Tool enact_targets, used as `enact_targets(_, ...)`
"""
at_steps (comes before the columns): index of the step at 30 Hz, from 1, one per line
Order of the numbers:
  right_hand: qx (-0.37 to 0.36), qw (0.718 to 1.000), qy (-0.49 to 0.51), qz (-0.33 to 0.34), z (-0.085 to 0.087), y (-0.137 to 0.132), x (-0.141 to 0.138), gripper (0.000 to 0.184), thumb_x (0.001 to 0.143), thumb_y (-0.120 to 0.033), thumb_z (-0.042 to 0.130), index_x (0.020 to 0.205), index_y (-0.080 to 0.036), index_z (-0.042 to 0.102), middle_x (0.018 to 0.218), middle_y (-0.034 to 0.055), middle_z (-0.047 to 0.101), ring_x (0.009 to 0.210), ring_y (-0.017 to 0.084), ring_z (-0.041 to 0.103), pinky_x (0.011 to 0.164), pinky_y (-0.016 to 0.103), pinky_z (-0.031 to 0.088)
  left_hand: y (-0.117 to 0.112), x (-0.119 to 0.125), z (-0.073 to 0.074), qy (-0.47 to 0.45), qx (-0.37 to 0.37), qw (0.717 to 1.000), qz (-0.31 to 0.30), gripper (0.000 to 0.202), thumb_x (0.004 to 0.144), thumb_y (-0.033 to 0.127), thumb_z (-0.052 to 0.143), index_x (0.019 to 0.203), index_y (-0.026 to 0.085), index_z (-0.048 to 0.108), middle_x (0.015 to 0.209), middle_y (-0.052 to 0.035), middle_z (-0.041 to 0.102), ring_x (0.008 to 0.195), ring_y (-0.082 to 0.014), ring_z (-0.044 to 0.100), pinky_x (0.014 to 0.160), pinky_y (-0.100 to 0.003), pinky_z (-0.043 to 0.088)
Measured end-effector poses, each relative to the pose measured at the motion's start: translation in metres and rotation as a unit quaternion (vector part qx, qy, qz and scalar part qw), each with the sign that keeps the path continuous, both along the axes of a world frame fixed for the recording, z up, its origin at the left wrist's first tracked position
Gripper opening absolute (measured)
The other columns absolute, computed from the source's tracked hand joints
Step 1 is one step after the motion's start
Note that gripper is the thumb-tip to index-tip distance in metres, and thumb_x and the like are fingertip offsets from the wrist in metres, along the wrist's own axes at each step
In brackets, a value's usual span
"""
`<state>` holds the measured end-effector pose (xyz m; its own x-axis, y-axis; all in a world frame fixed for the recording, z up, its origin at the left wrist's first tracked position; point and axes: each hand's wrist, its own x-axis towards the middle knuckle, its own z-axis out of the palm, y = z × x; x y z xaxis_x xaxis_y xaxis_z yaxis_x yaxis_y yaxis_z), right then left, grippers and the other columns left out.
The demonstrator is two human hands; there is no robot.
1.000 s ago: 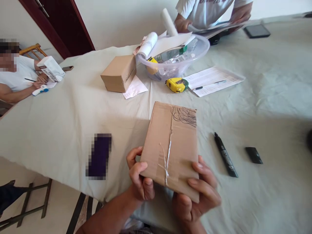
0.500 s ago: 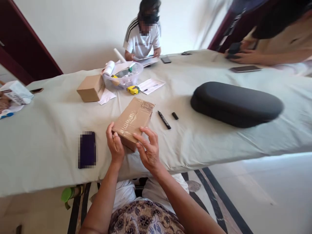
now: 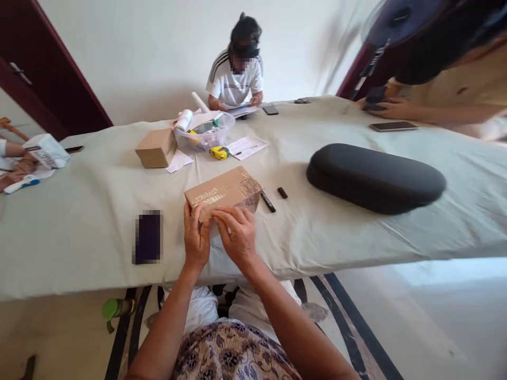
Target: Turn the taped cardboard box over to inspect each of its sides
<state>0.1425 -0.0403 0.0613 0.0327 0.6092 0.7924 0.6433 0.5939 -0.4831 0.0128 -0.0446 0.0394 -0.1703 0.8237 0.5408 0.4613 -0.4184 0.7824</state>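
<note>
A flat taped cardboard box (image 3: 224, 192) with black scribble at its far right corner is tilted up above the table's near edge. My left hand (image 3: 196, 237) grips its near left end, fingers curled on the edge. My right hand (image 3: 237, 235) is closed on the near edge beside it. A black marker (image 3: 268, 201) and its cap (image 3: 282, 192) lie on the cloth just right of the box.
A long black case (image 3: 374, 177) lies to the right and a dark phone (image 3: 148, 237) to the left. Farther off are a second cardboard box (image 3: 156, 148), a clear bowl (image 3: 206, 132), a yellow tape measure (image 3: 219, 152) and papers (image 3: 247, 147). Three other people sit or stand around the table.
The view pulled back and up from the close look at the box. The box turned, its long side now running left to right, and my hands shifted closer together on its near edge.
</note>
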Motion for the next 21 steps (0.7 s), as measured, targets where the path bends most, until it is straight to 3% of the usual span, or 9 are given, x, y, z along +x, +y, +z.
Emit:
enact_targets(2,0.029,0.999,0.021,0.01,0.003,0.004,0.02,0.019,0.098,-0.024,0.058,0.113,-0.027,0.07,0.105,0.0059,0.072,0.1,0.022,0.065,0.094,0.041,0.049,0.003,-0.003,0.003,-0.002,-0.006,1.0,0.001,0.049,0.101,0.052,0.042,0.14,0.024,0.052,0.162,-0.0136,0.037,0.152,-0.0266,0.033,0.122,-0.045,0.032)
enact_targets(5,0.024,0.993,0.103,-0.059,-0.01,0.02,0.059,0.033,0.094,-0.034,0.064,0.126,-0.024,0.063,0.123,0.0113,0.066,0.12,0.029,0.059,0.102,0.049,0.046,0.009,-0.009,0.006,-0.027,-0.012,0.999,-0.015,0.047,0.102,0.05,0.038,0.136,0.023,0.055,0.161,-0.0133,0.039,0.151,-0.0269,0.035,0.122,-0.045,0.032)
enact_targets(7,-0.061,0.98,0.182,-0.06,-0.029,0.036,0.08,0.051,0.095,-0.044,0.059,0.14,-0.021,0.051,0.137,0.0162,0.057,0.126,0.032,0.056,0.098,0.051,0.049,0.016,-0.012,0.003,-0.068,-0.016,0.997,-0.031,0.05,0.102,0.051,0.037,0.142,0.023,0.049,0.161,-0.0138,0.038,0.15,-0.0269,0.036,0.122,-0.045,0.031)
enact_targets(10,-0.194,0.959,0.201,0.04,-0.067,0.051,0.094,0.076,0.089,-0.06,0.057,0.149,-0.019,0.036,0.139,0.0192,0.054,0.122,0.034,0.059,0.089,0.048,0.053,0.028,-0.016,-0.012,-0.143,-0.043,0.987,-0.061,0.072,0.097,0.057,0.048,0.157,0.024,0.025,0.163,-0.0151,0.034,0.151,-0.0281,0.034,0.123,-0.046,0.031)
enact_targets(11,-0.231,0.954,0.182,0.058,-0.078,0.052,0.094,0.081,0.084,-0.064,0.061,0.147,-0.018,0.038,0.135,0.0192,0.057,0.118,0.034,0.061,0.086,0.047,0.054,0.031,-0.016,-0.019,-0.157,-0.063,0.983,-0.069,0.083,0.093,0.059,0.055,0.159,0.023,0.02,0.162,-0.0162,0.035,0.15,-0.0297,0.036,0.122,-0.047,0.034)
enact_targets(14,-0.314,0.943,0.113,-0.021,-0.098,0.046,0.093,0.073,0.069,-0.067,0.072,0.119,-0.015,0.057,0.106,0.015,0.067,0.095,0.034,0.065,0.075,0.045,0.052,0.037,-0.017,-0.038,-0.155,-0.136,0.975,-0.084,0.096,0.08,0.058,0.073,0.156,0.02,0.029,0.148,-0.0184,0.053,0.138,-0.0344,0.051,0.114,-0.051,0.043)
enact_targets(17,-0.337,0.933,0.093,-0.082,-0.096,0.041,0.092,0.054,0.07,-0.066,0.07,0.094,-0.019,0.058,0.083,0.0071,0.064,0.075,0.027,0.061,0.064,0.04,0.046,0.039,-0.018,-0.046,-0.14,-0.172,0.972,-0.074,0.089,0.078,0.053,0.078,0.151,0.019,0.04,0.133,-0.0163,0.064,0.127,-0.0346,0.059,0.109,-0.052,0.047)
enact_targets(21,-0.356,0.925,0.097,-0.095,-0.083,0.041,0.091,0.046,0.07,-0.062,0.07,0.087,-0.022,0.053,0.076,0.0029,0.06,0.067,0.023,0.056,0.06,0.036,0.043,0.039,-0.019,-0.038,-0.13,-0.195,0.97,-0.061,0.082,0.076,0.054,0.079,0.143,0.018,0.049,0.129,-0.0151,0.067,0.124,-0.0336,0.061,0.106,-0.048,0.049)
